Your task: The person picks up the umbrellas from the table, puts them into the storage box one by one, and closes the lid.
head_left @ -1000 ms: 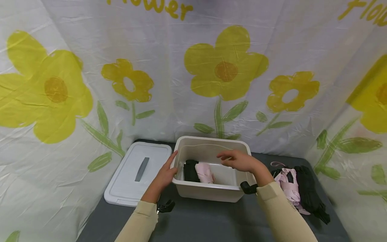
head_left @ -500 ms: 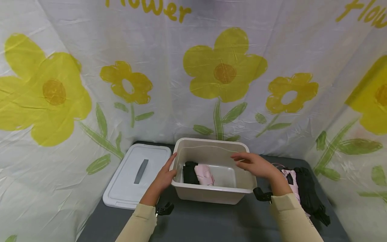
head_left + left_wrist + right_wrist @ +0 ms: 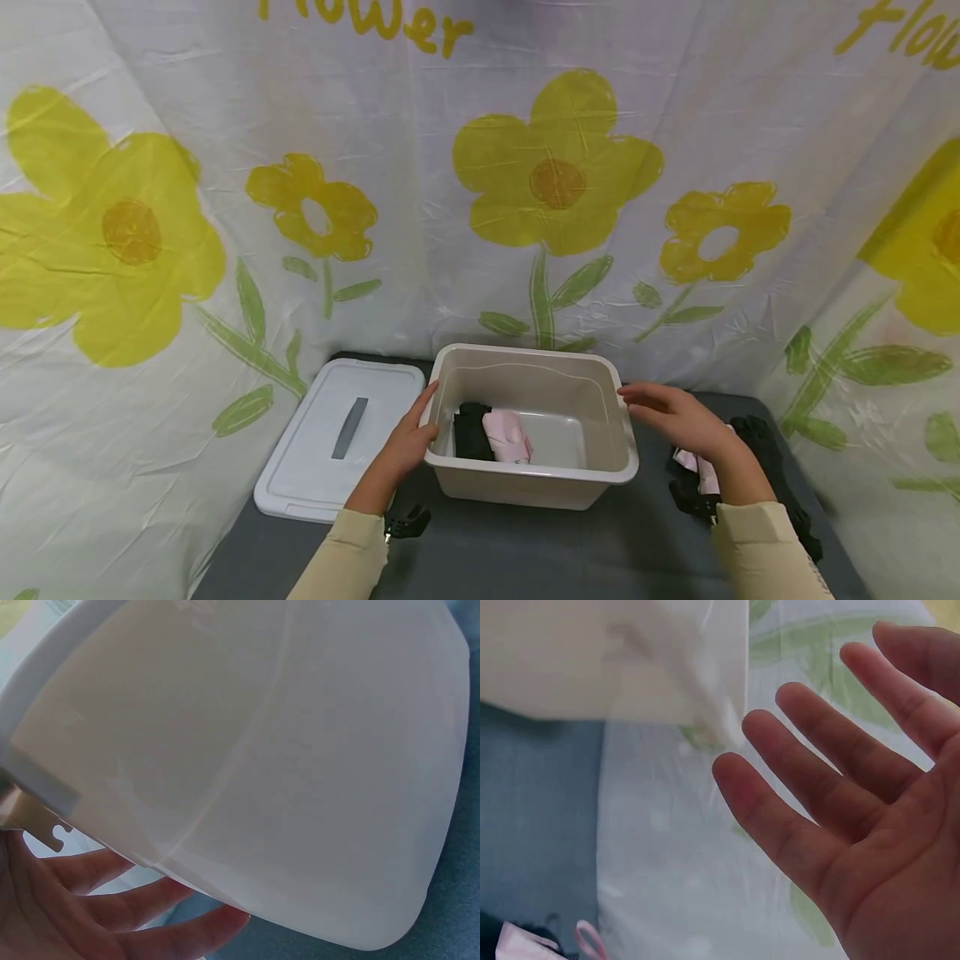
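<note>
A beige plastic storage bin (image 3: 517,489) stands on the dark table. At its left end inside lie a rolled black cloth item (image 3: 472,435) and a folded pink one (image 3: 507,435), side by side. My left hand (image 3: 405,446) rests against the bin's left side; in the left wrist view its fingers (image 3: 120,904) lie fairly straight along the outer wall. Just beyond the right rim is my right hand (image 3: 686,421), holding nothing. Its fingers (image 3: 802,780) are extended and spread in the right wrist view, with the bin wall close to the fingertips.
A white lid (image 3: 303,450) with a grey handle lies left of the bin. Black fabric (image 3: 765,442) and pink fabric (image 3: 707,477) lie at the right, partly hidden by my right arm. A flower-printed curtain (image 3: 427,275) hangs right behind the bin.
My right hand has moved right, from over the inside of the bin to outside its right rim. The left hand stays at the left side.
</note>
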Demonstrator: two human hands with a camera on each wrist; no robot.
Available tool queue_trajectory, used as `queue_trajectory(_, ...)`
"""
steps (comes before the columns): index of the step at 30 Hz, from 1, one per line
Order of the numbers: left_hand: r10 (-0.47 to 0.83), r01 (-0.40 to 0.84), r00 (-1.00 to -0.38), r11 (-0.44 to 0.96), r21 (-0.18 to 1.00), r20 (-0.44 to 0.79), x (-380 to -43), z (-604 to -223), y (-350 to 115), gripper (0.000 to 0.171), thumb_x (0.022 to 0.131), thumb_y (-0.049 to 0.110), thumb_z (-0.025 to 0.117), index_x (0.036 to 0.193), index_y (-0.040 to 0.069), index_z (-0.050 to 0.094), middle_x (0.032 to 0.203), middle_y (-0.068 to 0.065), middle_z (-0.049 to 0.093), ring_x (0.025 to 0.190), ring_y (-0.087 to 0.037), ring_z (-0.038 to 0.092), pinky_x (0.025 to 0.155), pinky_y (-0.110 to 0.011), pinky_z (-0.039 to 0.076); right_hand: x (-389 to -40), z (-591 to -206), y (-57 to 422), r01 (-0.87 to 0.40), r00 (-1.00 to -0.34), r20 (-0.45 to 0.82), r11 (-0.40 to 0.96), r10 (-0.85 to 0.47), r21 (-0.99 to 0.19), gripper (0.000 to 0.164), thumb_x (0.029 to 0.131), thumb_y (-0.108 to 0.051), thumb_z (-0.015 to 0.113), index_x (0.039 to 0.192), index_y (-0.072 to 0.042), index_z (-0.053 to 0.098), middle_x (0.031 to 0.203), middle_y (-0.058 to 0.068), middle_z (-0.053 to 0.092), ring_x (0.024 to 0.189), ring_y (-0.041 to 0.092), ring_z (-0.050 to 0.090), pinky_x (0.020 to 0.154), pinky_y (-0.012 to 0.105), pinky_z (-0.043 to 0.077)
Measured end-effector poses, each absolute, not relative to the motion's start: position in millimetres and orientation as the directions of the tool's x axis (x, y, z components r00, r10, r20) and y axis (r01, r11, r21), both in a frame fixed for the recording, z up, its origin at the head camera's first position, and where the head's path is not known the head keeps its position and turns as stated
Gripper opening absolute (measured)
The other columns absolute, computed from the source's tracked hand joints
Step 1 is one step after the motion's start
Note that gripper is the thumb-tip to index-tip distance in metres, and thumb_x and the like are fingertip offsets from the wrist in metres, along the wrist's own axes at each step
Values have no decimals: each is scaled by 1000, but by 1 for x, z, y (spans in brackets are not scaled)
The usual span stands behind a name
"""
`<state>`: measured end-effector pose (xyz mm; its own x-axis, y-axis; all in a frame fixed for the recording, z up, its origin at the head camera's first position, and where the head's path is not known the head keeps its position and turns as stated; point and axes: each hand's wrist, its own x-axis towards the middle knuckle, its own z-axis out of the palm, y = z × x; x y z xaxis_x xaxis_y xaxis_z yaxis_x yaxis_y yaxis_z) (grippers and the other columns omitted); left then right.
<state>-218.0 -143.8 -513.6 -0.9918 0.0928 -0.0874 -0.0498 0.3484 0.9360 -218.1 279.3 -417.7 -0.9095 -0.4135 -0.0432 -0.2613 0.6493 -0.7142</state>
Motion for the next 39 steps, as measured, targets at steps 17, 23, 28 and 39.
queue_trajectory(17, 114, -87, -985, 340, 936, -133, -222, -512, -145, 79, 84, 4, 44, 153, 37, 25, 160, -12, 25, 135, -35, 35, 99, -58, 37, -195, -426, 331, -204, -949, -49, 725, -312, -658, 46, 100, -31, 49, 138, -5, 51, 136, 22, 55, 120, 43, 54, 89, 54, 48)
queue_trajectory(23, 104, -101, -984, 346, 933, -145, -219, -510, -146, 80, 83, 3, 44, 154, 34, 23, 159, -15, 25, 134, -36, 37, 99, -57, 38, -191, -434, 345, -196, -960, -37, 761, -277, -619, 45, 100, -32, 48, 137, -6, 52, 135, 23, 55, 119, 47, 53, 83, 53, 49)
queue_trajectory(28, 112, -102, -983, 330, 938, -146, -217, -509, -146, 80, 84, 2, 43, 154, 33, 23, 160, -15, 22, 137, -37, 33, 101, -60, 36, -189, -441, 359, -198, -971, -2, 808, -239, -556, 43, 99, -31, 50, 134, -8, 55, 131, 25, 57, 114, 48, 55, 81, 58, 47)
queue_trajectory(39, 122, -107, -980, 330, 938, -155, -219, -511, -146, 80, 86, 3, 43, 153, 39, 21, 161, -12, 19, 140, -37, 29, 103, -61, 33, -187, -453, 388, -151, -987, 32, 863, -155, -482, 44, 94, -22, 60, 130, 3, 55, 132, 33, 52, 119, 55, 45, 89, 65, 38)
